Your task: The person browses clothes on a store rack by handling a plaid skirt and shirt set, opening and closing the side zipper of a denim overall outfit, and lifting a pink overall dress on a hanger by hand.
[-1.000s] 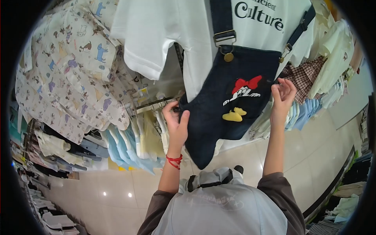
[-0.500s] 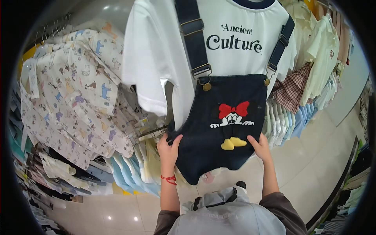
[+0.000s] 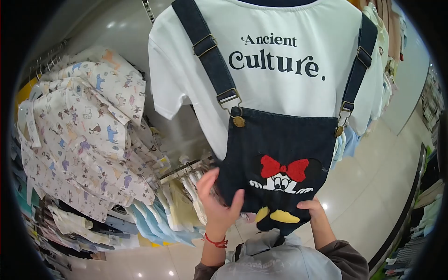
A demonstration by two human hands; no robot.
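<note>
A pair of dark denim overalls (image 3: 280, 135) hangs before me over a white T-shirt (image 3: 280, 88) printed with "Ancient Culture." The bib carries a cartoon face with a red bow (image 3: 283, 168), and two yellow patches (image 3: 283, 216) sit lower down. My right hand (image 3: 315, 211) pinches the lower right edge of the overalls, thumb on the front. At the lower left edge, my left hand (image 3: 219, 205) is open, thumb and fingers spread; whether it touches the cloth is hard to tell. A red cord bracelet (image 3: 216, 241) circles my left wrist.
Pale animal-print garments (image 3: 88, 135) hang on the left. Below the overalls, a metal rail (image 3: 184, 170) holds small blue and yellow garments (image 3: 154, 217). More clothes line the right edge (image 3: 413, 238). Shiny floor tiles (image 3: 354, 200) lie between the racks.
The overalls and T-shirt appear nearer and larger, and the hem has swung or folded under. My left hand has let go of the overalls' edge and spread its fingers; the right still grips.
</note>
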